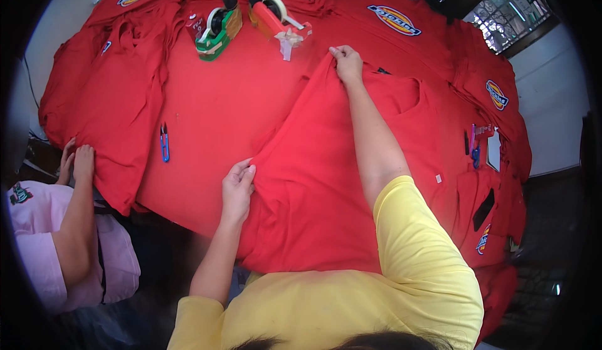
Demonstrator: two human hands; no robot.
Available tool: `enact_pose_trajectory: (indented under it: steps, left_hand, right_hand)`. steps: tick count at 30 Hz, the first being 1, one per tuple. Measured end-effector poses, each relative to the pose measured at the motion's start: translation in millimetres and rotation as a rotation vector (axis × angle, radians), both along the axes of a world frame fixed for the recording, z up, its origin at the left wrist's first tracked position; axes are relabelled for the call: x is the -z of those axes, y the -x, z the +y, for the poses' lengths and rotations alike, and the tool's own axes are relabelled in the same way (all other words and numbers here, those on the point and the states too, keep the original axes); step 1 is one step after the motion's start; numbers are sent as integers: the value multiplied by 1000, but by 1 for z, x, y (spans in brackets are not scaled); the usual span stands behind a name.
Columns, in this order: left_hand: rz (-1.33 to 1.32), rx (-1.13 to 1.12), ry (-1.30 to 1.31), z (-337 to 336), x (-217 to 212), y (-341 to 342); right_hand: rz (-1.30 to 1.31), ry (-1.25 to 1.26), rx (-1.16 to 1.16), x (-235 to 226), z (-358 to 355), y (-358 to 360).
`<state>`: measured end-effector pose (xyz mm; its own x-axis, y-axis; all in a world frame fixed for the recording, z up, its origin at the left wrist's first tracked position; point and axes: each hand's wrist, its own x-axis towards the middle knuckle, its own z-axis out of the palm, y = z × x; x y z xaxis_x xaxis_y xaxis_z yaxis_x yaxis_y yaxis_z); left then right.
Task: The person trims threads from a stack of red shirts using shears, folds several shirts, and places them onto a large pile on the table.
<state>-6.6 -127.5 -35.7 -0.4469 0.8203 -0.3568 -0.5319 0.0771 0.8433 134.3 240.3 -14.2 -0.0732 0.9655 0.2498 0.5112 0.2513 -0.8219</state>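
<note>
A plain red shirt (320, 206) lies spread in front of me, its near end against my yellow top. My left hand (237, 190) pinches its left edge close to my body. Farther off, my right hand (347, 65) grips a far corner of the same shirt, with the arm stretched across it. Between the two hands the left edge runs taut on a slant. The neckline (411, 102) shows to the right of my right forearm. A small white tag (439, 179) lies near the shirt's right side.
Green (216, 36) and red (276, 21) tape dispensers stand at the back. Blue thread snips (165, 143) lie left on the red tabletop (200, 105). Stacked red shirts with badges (395, 21) line the back and right. A black phone-like object (484, 209) lies right. Leftward, another person's hands (78, 162) touch a shirt.
</note>
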Motion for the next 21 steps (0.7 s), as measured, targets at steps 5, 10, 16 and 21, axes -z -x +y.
enact_pose_trajectory:
  steps: [5,10,16,21]
  left_hand:
    - [76,8,-7,-2,1,-1]
    - [112,13,-14,-1,6,-1]
    - [109,-31,-131,0,9,-4]
    - [1176,96,-403,-30,-8,-21]
  right_hand:
    - [-2,-31,-11,6,3,-2]
    - [365,139,-174,-8,-2,-13]
    - [611,156,-294,-61,-40,-77]
    - [778,216,-372,-77,-122,-179]
